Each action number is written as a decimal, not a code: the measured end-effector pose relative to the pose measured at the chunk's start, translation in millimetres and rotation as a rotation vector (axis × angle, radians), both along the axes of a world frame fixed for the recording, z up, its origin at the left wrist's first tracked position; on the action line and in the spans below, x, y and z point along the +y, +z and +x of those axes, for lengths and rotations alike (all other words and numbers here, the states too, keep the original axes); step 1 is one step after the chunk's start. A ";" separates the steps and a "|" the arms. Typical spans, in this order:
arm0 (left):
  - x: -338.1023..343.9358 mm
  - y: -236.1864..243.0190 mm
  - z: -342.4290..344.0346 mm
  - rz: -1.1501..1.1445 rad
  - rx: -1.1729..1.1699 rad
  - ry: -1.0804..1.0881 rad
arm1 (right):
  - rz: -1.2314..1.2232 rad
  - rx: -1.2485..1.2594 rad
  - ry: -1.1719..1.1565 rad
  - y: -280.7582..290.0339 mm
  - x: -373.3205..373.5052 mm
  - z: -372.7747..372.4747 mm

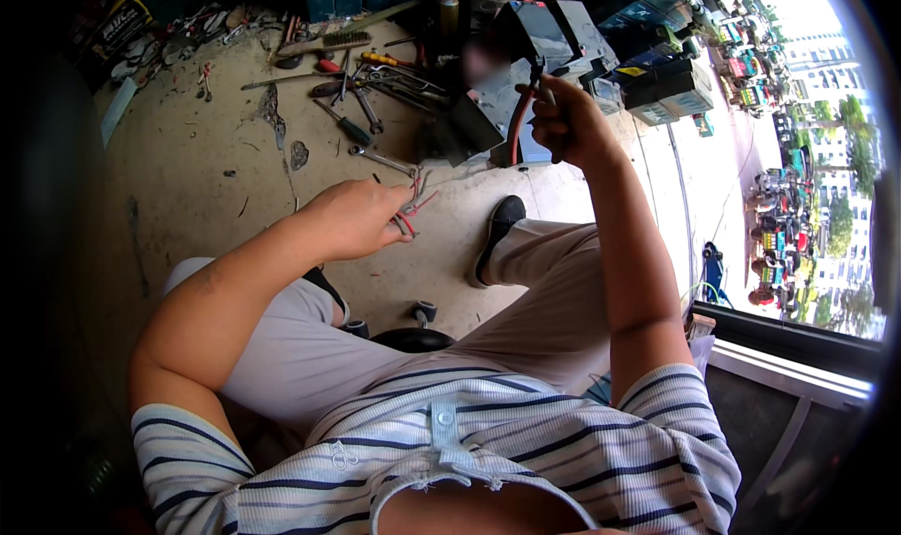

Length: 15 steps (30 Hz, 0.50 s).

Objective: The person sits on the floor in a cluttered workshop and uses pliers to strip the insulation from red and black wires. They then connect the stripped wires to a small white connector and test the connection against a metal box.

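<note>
My left hand point(361, 216) is closed on a small bunch of short wire pieces point(413, 206), red, grey and black, out in front of my left knee. My right hand point(572, 122) is raised at the grey and black battery boxes point(530, 33), its fingers closed round a dark tool point(546, 80) with a light handle; whether it is pliers or a clip I cannot tell. A thick red cable point(521, 122) hangs beside those fingers. A blurred patch hides part of the boxes left of the cable.
Scattered wrenches point(369, 113), screwdrivers point(352, 127) and a wire brush point(345, 39) lie on the stained floor point(178, 150). More boxes point(666, 94) stand at the back right, before an opening showing parked scooters point(779, 244). My legs and a black wheeled seat point(413, 338) are below.
</note>
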<state>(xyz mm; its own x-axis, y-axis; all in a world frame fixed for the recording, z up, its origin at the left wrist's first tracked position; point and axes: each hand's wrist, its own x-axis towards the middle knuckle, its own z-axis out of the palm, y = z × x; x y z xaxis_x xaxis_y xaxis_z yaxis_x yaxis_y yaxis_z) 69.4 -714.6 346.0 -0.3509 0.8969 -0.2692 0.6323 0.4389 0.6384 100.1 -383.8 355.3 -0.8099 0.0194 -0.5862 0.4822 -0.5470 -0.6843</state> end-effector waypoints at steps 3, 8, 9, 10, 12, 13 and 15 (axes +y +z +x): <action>1.4 -0.5 -0.4 -0.007 -0.004 -0.002 | 0.296 0.172 0.036 -12.5 17.9 -1.0; -1.4 -7.0 0.7 0.002 0.015 -0.002 | 0.781 0.457 -0.355 -13.3 -7.5 -14.7; -1.6 -6.9 1.1 0.001 0.007 -0.003 | 0.857 0.463 -0.324 -17.2 -5.3 -14.3; -1.5 -6.2 1.1 0.002 0.001 -0.003 | 0.935 0.471 -0.290 -22.6 -1.9 -14.9; 2.7 -2.9 1.0 -0.001 0.003 -0.013 | 1.160 0.042 -0.054 -56.5 28.5 -11.2; 1.4 -3.5 1.2 -0.006 0.006 -0.009 | 1.139 0.066 -0.085 -55.1 23.4 -11.3; -1.7 -5.1 1.8 -0.006 0.011 -0.001 | 1.120 0.060 -0.102 -50.4 14.8 -10.5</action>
<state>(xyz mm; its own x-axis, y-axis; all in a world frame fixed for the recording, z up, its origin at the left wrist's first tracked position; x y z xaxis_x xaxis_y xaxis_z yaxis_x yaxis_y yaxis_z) 71.2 -716.3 341.0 -0.3533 0.8954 -0.2710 0.6394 0.4425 0.6288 89.6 -369.1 304.9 -0.8008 0.5780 -0.1569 0.4200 0.3553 -0.8351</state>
